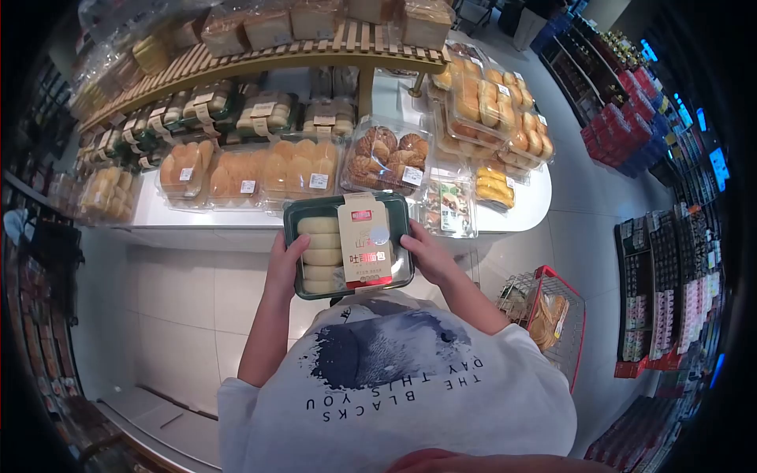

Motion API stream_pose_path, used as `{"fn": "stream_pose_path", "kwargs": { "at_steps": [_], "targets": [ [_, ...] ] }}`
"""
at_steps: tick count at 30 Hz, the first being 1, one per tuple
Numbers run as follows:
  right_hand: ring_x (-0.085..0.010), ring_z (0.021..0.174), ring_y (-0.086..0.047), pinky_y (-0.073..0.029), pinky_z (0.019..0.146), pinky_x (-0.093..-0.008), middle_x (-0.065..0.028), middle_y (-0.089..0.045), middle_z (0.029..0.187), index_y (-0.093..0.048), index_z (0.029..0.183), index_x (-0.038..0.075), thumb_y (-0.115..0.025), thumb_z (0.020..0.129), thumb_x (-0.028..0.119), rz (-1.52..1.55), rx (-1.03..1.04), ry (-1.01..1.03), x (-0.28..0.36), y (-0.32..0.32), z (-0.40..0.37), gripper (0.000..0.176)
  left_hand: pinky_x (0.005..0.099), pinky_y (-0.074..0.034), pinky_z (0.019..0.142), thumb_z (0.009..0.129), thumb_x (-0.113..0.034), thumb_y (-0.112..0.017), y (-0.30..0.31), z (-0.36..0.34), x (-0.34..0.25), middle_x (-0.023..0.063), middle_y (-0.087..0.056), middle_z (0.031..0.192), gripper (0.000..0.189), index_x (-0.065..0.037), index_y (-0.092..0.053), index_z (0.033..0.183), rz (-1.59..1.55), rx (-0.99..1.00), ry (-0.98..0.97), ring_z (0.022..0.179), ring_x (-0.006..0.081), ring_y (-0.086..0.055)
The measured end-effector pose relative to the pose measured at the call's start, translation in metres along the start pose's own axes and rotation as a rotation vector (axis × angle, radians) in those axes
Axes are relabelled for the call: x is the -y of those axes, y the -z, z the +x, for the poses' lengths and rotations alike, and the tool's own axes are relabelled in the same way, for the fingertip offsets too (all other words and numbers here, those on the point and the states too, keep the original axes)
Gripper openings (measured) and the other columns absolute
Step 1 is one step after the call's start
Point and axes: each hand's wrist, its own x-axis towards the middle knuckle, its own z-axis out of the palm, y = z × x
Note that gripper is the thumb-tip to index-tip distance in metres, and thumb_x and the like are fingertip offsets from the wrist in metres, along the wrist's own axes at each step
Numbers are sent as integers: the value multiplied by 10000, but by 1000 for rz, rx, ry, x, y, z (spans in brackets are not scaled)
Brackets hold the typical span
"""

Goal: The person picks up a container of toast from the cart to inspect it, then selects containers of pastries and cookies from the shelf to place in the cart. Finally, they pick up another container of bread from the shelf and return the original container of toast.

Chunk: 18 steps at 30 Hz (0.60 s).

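Observation:
Between my two hands is a dark green tray of pale bread rolls (319, 251) with a clear cover and a beige and red paper band. My left hand (285, 254) grips its left side, thumb on top near the rolls. On the opposite edge my right hand (426, 251) is closed, its thumb by the upper right rim. The fingers under the tray are hidden. Just beyond it on the white display counter (260, 218) stand clear boxes of golden bread (296, 167) and a box of dark brown braided rolls (386, 154).
A slatted wooden shelf (276, 63) with bagged loaves crosses above the counter. Stacked bread boxes (493, 110) fill the counter's right end. A red-edged shopping cart (579, 347) holding packaged bread stands on the floor to my right. Stocked shelves (666, 292) line the far right.

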Motion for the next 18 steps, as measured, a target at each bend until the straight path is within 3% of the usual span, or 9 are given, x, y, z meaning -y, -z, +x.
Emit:
{"fn": "stream_pose_path", "kwargs": {
  "at_steps": [2,6,9,10,14,18],
  "targets": [
    [-176,1067,-479,-399,915,-317,-100,-468,1198,-303,1303,2,-672,768,216,-72,51,8,-26,-8,12,684,322,-459,817,813,-211,-595,18,-2,-2,132,-543,1067,465,17,-411,1174,68,-93,-36,938,186,-554],
    [-167,1014,-519,-423,887,-313,-92,-529,1128,-396,1234,-3,-691,724,130,-54,20,-25,-16,-39,27,604,322,-425,867,828,-232,-590,46,2,-7,137,-518,1120,498,14,-382,1208,30,-47,42,1022,193,-515],
    [-161,957,-551,-448,849,-306,-87,-566,1060,-413,1219,0,-681,716,98,8,-44,27,-13,-46,44,578,320,-413,886,841,-232,-576,57,14,-11,132,-502,1155,514,4,-360,1243,49,-42,58,1077,198,-483],
    [-156,905,-573,-473,801,-294,-85,-584,1019,-440,1187,2,-672,725,110,2,-63,57,-8,-49,51,528,325,-400,906,847,-191,-559,59,19,-13,138,-454,1221,579,-23,-283,1328,19,-37,92,1109,211,-461],
    [-150,855,-591,-497,743,-288,-89,-601,978,-502,1100,0,-641,754,130,58,-129,-33,14,-46,85,396,332,-407,901,833,-116,-537,62,39,-24,155,-346,1313,708,-97,-132,1413,-82,-51,23,1111,219,-456],
    [-158,863,-592,-503,734,-296,-97,-597,982,-498,1083,-7,-619,777,133,95,-148,-54,30,-43,141,357,304,-437,844,821,-91,-549,74,77,-22,113,-401,1276,669,-70,-195,1389,27,-35,39,1067,173,-478]
  ]
}}
